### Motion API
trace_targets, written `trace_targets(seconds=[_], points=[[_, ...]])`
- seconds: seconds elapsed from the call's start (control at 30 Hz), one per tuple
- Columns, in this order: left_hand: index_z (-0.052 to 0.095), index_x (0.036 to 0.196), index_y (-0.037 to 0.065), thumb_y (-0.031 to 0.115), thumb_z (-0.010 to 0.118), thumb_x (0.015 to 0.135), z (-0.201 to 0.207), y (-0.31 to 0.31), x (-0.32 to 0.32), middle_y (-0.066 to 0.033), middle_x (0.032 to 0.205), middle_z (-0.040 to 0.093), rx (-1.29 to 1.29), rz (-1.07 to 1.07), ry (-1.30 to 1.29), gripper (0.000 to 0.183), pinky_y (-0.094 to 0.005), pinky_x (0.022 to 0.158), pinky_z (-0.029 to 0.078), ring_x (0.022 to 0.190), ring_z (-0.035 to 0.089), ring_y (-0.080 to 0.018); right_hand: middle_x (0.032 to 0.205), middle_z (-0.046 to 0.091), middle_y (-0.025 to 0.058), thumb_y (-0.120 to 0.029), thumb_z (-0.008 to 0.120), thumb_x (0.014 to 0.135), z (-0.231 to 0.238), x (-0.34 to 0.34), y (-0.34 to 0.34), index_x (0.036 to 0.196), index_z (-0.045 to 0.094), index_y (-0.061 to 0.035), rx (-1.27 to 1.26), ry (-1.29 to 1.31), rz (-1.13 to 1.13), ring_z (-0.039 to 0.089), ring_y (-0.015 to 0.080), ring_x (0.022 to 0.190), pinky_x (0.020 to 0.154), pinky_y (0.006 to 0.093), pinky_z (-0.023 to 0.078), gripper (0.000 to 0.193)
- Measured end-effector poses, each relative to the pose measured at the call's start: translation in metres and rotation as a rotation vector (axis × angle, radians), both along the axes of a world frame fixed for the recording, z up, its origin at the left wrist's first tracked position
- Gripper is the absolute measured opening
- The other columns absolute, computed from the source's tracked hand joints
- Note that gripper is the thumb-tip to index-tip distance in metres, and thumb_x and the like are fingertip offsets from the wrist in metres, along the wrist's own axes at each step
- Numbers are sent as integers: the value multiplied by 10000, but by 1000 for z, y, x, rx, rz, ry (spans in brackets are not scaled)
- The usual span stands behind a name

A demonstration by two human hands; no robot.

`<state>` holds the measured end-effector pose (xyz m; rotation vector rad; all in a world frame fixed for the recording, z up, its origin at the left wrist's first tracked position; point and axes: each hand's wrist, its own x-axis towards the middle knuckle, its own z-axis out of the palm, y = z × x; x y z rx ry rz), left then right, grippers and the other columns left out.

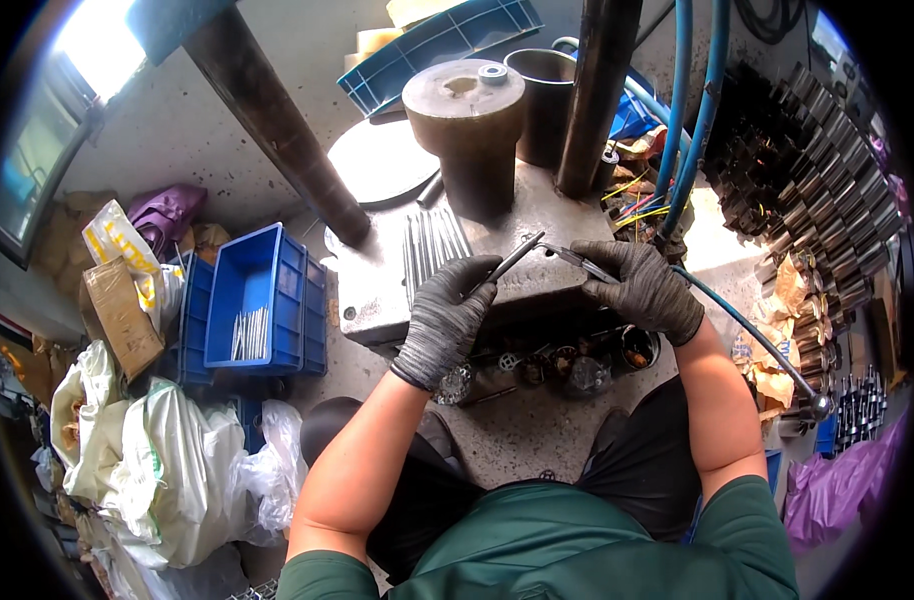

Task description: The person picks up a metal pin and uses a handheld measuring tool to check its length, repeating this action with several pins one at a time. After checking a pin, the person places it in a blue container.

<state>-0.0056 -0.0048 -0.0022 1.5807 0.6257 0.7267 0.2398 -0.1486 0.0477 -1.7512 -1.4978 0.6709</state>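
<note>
My left hand [446, 316], in a dark grey glove, is closed round a metal rod [517, 258] that points up and to the right. My right hand [645, 285], gloved alike, grips a slim metal tool [575, 259] with a thin, bent tip; its exact kind is too small to tell. That tip is close to the rod's far end, and I cannot tell whether they touch. Both hands are above the front edge of a heavy metal press bed [372, 290]. Beside my left hand, several straight metal rods [432, 243] lie side by side on the bed.
Behind the rods stands a thick steel cylinder [464, 110] with a small ring [492, 73] on top. Dark columns [597, 100] rise on both sides. A blue bin [265, 255] with rods stands left; stacked metal tubes [827, 150] and a hose [752, 320] are right.
</note>
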Motion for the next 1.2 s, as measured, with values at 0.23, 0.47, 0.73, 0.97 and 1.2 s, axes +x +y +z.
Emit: trace_targets(seconds=[0.23,0.47,0.73,0.97,1.2], points=[[692,1257,33,76,643,991,1,0,-3,-8,954,686,112,-140,-14,274,-243,786,528,853,620,-81,1201,725,198,-178,752,837,0,5,-6,1343,661,-43,-116,93,192,707,294,1088,964,387,540,530],[689,1267,45,239,629,1041,22,-9,-4,29,863,655,-317,-213,118,304,-206,646,474,733,576,-40,1263,702,179,-158,761,816,7,-3,-3,1352,648,-35,-204,-34,288,663,318,1188,1049,398,498,561],[709,1194,27,280,662,1021,15,-8,-3,5,805,669,-425,-239,125,311,-218,588,470,650,575,-66,1248,707,181,-141,770,805,11,-5,0,1336,654,-30,-142,-92,346,662,318,1196,1046,409,498,555],[687,1179,-9,205,646,1010,8,0,-9,-66,832,713,-654,-324,9,276,-231,563,521,589,625,-112,1245,708,179,-135,772,811,14,-10,0,1334,663,-40,-211,-1,323,669,315,1182,1034,409,503,542],[621,1286,-35,210,612,1026,11,2,-10,-118,874,725,-866,-329,-121,357,-224,494,532,605,681,-149,1254,702,184,-148,776,828,-8,-3,3,1364,642,-40,-24,7,388,677,304,1173,1012,403,518,564]])
